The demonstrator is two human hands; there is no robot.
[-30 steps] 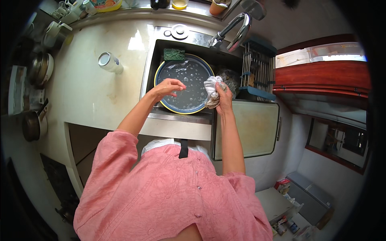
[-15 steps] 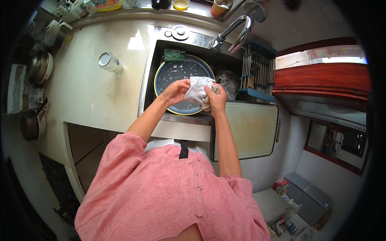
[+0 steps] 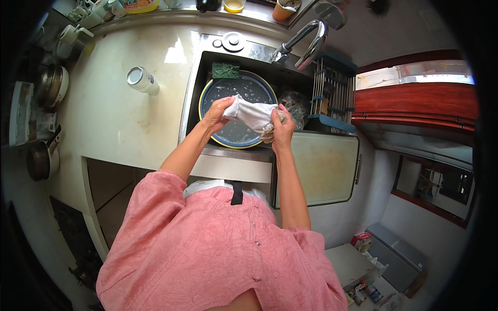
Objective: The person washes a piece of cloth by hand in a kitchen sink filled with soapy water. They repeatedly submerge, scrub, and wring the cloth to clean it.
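Note:
A wet-looking, whitish cloth (image 3: 253, 115) with a brownish bunched end is stretched between my two hands, over a round basin (image 3: 204, 106) with a blue and yellow rim. My left hand (image 3: 218, 112) grips the cloth's left end between thumb and fingers. Closed around the bunched right end is my right hand (image 3: 282, 129). Water with bubbles shows in the basin, which sits inside the dark sink (image 3: 193, 98). A green scouring pad (image 3: 225, 71) lies at the basin's far edge.
A chrome faucet (image 3: 302, 44) arches over the sink's far right. Beside it stands a dish rack (image 3: 327, 88). A cutting board (image 3: 319, 168) lies right of my right forearm. On the counter to the left stands a white-lidded bottle (image 3: 142, 81). Pans (image 3: 41, 158) sit at far left.
My left hand has moved slightly left and farther away, pulling the cloth out longer. The right hand has shifted a little right and keeps hold of the bunched end.

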